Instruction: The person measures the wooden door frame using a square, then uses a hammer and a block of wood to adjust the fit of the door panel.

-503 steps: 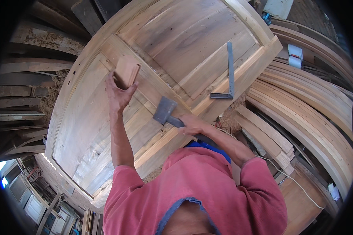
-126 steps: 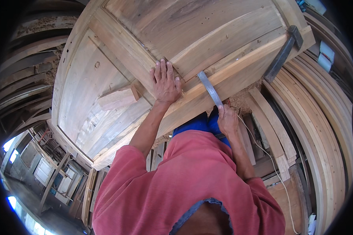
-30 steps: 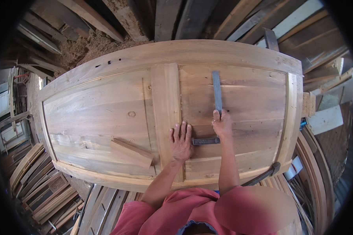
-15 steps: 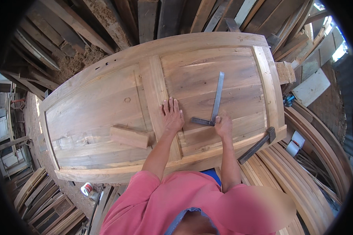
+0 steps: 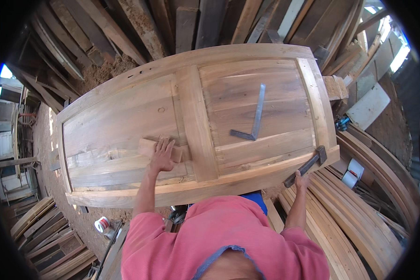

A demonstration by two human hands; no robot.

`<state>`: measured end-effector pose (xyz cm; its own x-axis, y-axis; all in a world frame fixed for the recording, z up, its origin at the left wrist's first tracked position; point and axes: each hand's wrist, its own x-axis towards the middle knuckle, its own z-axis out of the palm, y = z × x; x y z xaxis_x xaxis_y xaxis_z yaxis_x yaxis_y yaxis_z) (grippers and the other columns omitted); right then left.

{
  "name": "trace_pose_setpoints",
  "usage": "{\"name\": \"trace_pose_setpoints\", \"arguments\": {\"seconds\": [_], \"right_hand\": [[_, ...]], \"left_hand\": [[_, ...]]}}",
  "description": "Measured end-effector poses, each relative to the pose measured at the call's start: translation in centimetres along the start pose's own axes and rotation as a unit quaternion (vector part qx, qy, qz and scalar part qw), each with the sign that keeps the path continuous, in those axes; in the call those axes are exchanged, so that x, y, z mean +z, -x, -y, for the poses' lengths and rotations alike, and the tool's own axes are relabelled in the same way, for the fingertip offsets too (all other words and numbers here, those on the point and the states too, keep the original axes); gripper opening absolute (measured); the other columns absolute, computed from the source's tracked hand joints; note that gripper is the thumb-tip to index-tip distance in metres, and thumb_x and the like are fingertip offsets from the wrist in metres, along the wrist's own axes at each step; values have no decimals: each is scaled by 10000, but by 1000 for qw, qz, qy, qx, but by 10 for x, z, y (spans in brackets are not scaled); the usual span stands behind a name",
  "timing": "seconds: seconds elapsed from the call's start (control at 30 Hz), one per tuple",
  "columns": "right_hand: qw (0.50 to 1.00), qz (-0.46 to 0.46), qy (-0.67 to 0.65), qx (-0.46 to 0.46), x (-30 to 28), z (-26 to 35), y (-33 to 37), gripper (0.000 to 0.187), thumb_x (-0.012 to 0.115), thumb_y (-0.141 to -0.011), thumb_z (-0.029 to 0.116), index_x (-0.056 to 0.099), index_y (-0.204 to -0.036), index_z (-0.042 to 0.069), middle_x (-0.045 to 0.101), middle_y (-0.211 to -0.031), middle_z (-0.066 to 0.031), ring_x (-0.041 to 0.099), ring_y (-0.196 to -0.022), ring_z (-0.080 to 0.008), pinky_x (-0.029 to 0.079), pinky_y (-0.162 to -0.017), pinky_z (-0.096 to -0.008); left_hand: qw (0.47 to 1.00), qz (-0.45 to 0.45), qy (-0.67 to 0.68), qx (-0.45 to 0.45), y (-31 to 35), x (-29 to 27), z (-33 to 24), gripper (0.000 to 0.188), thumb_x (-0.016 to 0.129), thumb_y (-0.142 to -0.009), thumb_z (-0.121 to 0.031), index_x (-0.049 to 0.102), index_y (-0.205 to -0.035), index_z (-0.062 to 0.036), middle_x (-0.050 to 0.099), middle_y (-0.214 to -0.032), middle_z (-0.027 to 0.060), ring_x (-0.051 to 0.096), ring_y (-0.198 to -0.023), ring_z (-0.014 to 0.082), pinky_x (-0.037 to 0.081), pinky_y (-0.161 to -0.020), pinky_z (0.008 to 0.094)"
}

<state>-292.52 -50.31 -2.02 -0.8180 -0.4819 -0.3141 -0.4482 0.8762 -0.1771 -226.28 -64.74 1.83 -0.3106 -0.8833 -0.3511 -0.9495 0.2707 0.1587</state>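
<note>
Near right on the wooden panel (image 5: 199, 123): right hand (image 5: 302, 181) grasps hammer (image 5: 311, 163) by its handle.
Left hand (image 5: 163, 157) over wood block (image 5: 147, 147), grip unclear; best pinched along both sides.

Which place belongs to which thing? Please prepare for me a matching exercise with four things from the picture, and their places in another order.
Things:
1. grey L-shaped metal square
2. light-brown rectangular wooden block
3. dark hammer with a long handle
4. white-and-red cylindrical container

Places:
A. beneath the left hand
B. on the brown ground, at the lower left
C. on the right section of the pale framed wooden panel
D. near the panel's near right corner, handle at the right hand

Right pairs: 1-C, 2-A, 3-D, 4-B
</note>
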Motion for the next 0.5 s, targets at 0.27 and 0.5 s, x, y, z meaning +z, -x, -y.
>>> {"name": "trace_pose_setpoints", "arguments": {"seconds": [0.27,0.5], "right_hand": [[979,149,-96,102,12,23,-54,605,738,-796,152,500,-1244,-178,630,-1216,-309,686,-1027,-405,583,-843,-441],[795,265,-538,94,-38,-15,-99,133,683,-894,115,575,-916,41,614,-723,-75,630,-607,-233,571,-569,-402]], "left_hand": [[989,94,-52,-97,-17,-12,3,1011,871,-635,-441,423,-1487,-132,525,-1342,188,485,-1277,391,270,-1126,563],[978,-97,181,-21,-139,-80,-185,1000,873,-645,-430,441,-1460,-44,547,-1237,235,538,-1170,415,447,-1019,488]]}}
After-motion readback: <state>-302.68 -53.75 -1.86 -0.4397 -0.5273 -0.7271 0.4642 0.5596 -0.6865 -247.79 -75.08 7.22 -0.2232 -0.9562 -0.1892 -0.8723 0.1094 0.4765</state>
